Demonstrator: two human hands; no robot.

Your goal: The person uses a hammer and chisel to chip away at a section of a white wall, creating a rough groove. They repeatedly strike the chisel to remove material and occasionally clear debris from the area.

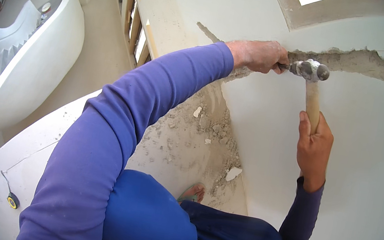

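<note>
My left hand (258, 55) is closed around a dark metal chisel (285, 66), held against the pale wall along a rough chipped groove (383, 69). Most of the chisel is hidden by my fingers. In my right hand (315, 146) is a hammer (313, 102), gripped by its pale wooden handle. Its dust-whitened metal head overlaps the struck end of the chisel in view; whether the two touch I cannot tell. The groove runs along the wall to the right, with grey, broken material exposed inside it.
Broken plaster and rubble (216, 129) lie on the floor by the wall, near my sandalled foot (193, 191). A tape measure (12, 200) lies on the white surface at lower left. Beyond stands a curved white stair wall (57, 46). A recessed opening (311, 13) is above the groove.
</note>
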